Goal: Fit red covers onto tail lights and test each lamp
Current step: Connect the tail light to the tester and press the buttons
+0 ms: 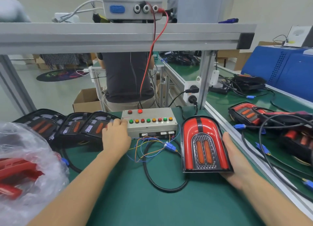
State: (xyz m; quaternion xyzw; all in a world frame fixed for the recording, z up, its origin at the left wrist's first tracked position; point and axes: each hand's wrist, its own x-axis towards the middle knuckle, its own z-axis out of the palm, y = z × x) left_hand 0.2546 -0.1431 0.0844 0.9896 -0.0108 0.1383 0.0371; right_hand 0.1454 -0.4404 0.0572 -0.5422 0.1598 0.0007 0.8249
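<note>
Here, a tail light (205, 145) with its red cover already on is held up by the right hand (237, 159). The hand is under it and along its right edge, with the thumb laid flat beside the rim; the other fingers are hidden under the lamp, so how tightly they curl cannot be told. The lamp is tilted up toward the eyes, most likely so that its lights can be watched. No part of it looks lit yet.

The left hand (116, 136) is laid on the left end of the test box (149, 122), with its fingers bent down near the first green button (131, 121). Nothing is held in it. It seems to be placed there so a button can be pressed.

A black cable (162, 185) runs from the lamp in a loop on the green mat (135, 200) toward the blue plug (170, 146) and the thin wires by the box.

On the left, three tail lights without covers (67, 127) are lined up, waiting. Red covers in a plastic bag (25, 168) are kept close by, within easy reach. Lamps that look finished (271, 124) are piled on the right.
</note>
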